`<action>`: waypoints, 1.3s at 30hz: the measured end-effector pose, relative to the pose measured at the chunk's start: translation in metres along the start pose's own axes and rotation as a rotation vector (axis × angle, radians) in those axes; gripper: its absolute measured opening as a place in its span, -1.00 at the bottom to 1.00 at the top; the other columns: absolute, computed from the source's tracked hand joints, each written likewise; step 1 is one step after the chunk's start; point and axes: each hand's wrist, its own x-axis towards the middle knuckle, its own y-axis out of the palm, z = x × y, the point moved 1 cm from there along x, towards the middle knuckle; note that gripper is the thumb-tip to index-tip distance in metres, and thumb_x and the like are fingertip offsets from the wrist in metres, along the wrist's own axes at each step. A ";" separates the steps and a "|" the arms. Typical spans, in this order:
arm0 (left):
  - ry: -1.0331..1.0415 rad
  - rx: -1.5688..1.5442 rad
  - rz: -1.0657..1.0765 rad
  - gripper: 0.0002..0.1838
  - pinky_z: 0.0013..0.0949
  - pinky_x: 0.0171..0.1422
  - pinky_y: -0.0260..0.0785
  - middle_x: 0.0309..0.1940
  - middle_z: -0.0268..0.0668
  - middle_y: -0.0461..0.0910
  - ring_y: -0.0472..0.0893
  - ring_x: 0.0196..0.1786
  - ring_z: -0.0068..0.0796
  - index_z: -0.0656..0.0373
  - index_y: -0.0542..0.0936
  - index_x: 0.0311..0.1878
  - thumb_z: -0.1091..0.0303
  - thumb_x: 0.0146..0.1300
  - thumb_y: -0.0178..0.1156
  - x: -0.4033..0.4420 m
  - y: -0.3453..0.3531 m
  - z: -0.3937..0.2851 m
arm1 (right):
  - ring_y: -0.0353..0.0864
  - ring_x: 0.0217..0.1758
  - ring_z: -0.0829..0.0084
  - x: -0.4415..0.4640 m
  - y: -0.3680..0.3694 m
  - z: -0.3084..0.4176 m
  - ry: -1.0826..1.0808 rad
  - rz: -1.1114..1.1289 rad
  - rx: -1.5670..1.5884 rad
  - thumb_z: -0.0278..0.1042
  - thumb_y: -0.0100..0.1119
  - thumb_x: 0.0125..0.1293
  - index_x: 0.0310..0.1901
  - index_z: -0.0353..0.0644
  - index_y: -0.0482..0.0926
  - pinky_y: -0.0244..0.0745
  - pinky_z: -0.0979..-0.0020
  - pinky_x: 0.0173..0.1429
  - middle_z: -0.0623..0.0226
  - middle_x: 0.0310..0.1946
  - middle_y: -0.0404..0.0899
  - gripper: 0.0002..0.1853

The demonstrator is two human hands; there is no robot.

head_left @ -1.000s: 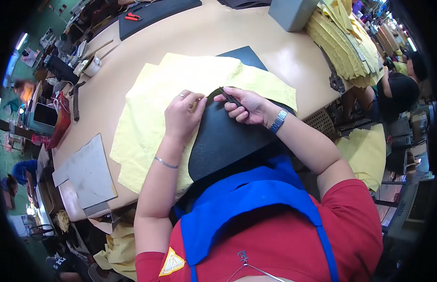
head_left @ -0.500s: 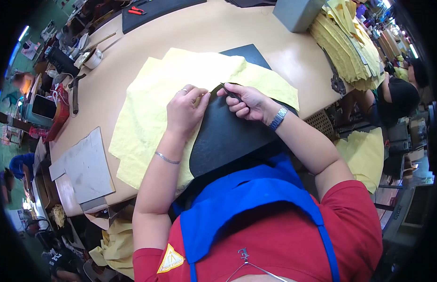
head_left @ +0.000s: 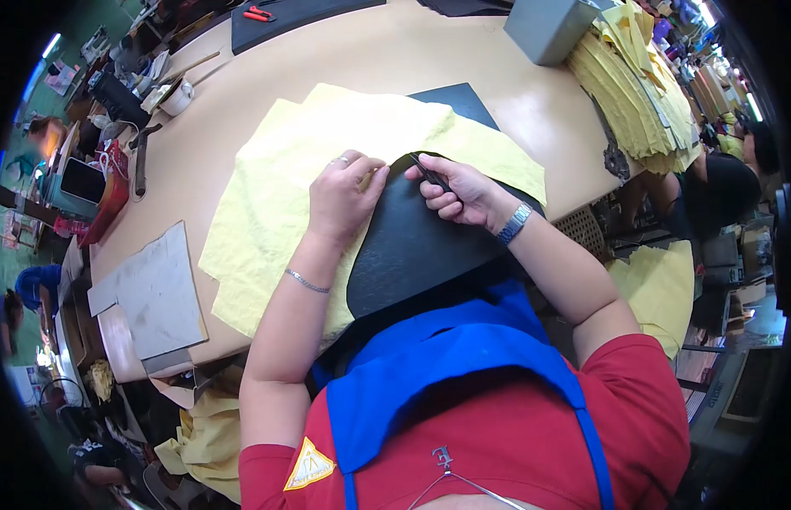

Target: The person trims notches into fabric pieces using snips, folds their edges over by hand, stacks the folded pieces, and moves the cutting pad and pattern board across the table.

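Observation:
A large yellow sheet (head_left: pixel 268 187) lies spread on the table, with a smooth black sheet (head_left: pixel 412 242) at its right side, nearest my body. Whether the two are joined I cannot tell. My left hand (head_left: pixel 346 191) rests over the yellow sheet, thumb and forefinger pinched at the raised edge of the black sheet. Just to its right, my right hand (head_left: pixel 455 189) is closed around a small dark pointed tool (head_left: pixel 431 176), its tip near that same edge. The tool's exact kind is partly hidden by my fingers.
A grey cardboard template (head_left: pixel 153 293) lies at the left of the table (head_left: pixel 327 47). A hammer (head_left: pixel 142 161) and a white mug (head_left: pixel 176 98) stand beyond it. At the far right are a grey metal box (head_left: pixel 544 30) and stacked yellow sheets (head_left: pixel 637 93). A red cutter (head_left: pixel 259 14) lies at the back.
The whole view has shifted slightly. Both hands keep their grips, and the right hand with the dark tool sits slightly farther from the left hand, the tool's tip still at the edge.

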 end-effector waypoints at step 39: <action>-0.249 0.634 0.581 0.08 0.34 0.55 -0.25 0.57 -0.02 -0.02 -0.05 0.61 0.03 -0.06 0.16 0.54 -0.43 0.04 0.25 -0.053 -0.083 0.020 | 0.58 -0.18 0.28 -0.056 -0.077 0.031 -0.817 -0.302 -1.486 -0.38 0.33 0.15 -0.17 -0.16 0.48 0.50 0.28 -0.07 0.28 -0.33 0.56 -0.75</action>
